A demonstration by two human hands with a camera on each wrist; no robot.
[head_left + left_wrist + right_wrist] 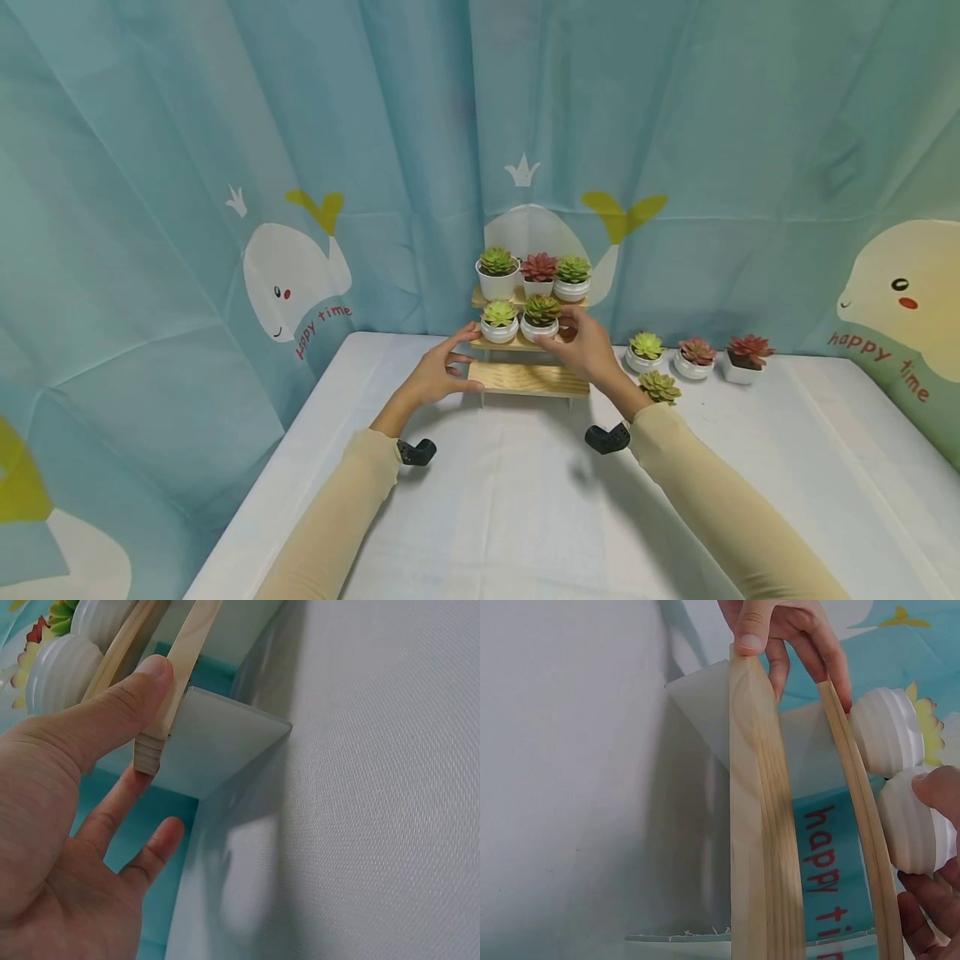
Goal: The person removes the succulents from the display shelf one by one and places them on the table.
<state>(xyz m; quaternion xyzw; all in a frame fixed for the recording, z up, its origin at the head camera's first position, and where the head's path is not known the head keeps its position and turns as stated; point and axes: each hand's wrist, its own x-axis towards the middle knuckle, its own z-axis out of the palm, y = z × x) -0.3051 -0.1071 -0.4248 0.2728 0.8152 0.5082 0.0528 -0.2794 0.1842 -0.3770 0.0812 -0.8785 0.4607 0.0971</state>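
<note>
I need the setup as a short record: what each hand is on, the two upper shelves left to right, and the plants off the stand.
Left hand: thumb on the left end of the bottom shelf
Right hand: grips the dark green succulent by its white pot
Top shelf: green succulent, red succulent, second green succulent
Middle shelf: light green succulent, then the gripped one
Off the stand: yellow-green succulent, pink succulent, square-potted red one, front green one
</note>
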